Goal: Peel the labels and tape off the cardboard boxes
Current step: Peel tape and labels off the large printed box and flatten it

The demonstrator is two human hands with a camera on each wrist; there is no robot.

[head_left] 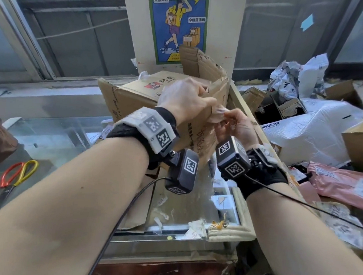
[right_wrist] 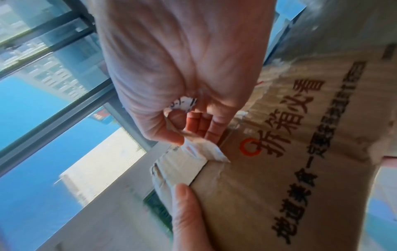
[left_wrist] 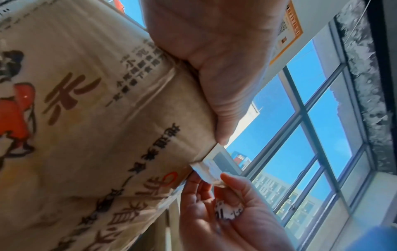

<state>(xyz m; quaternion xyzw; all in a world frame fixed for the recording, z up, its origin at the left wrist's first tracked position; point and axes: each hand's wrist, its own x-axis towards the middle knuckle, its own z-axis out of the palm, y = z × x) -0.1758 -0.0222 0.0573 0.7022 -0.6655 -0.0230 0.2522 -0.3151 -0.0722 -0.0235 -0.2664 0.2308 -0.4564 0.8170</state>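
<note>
Box: cardboard box (head_left: 135, 102), flattened and printed, propped up at centre over the glass counter (head_left: 62, 133), poster (head_left: 177, 20) on the pillar at 12 o'clock behind it.
Left hand: left hand (head_left: 186, 98) clamped over the box's upper edge, thumb (right_wrist: 184, 203) pressed flat on the printed face beside the corner.
Right hand: right hand (head_left: 236, 126) at 3 o'clock of the left, thumb and fingers pinched together on the white label (right_wrist: 199, 151), a crumpled label scrap (left_wrist: 227, 210) tucked in the palm.
Label: partly lifted, one end stuck at the box corner, the other end in the pinch.
In the way: left hand hiding the box's top edge from the head view; wrist cameras covering the lower box face.
Around: scissors (head_left: 19, 173) with red and yellow handles at 9 o'clock on the counter; grey and white mailer bags (head_left: 297, 77) at 2 o'clock; bubble wrap (head_left: 321, 132) at 3 o'clock; pink mailer (head_left: 345, 186) at 4 o'clock; paper scraps (head_left: 194, 228) at 6 o'clock on the glass.
</note>
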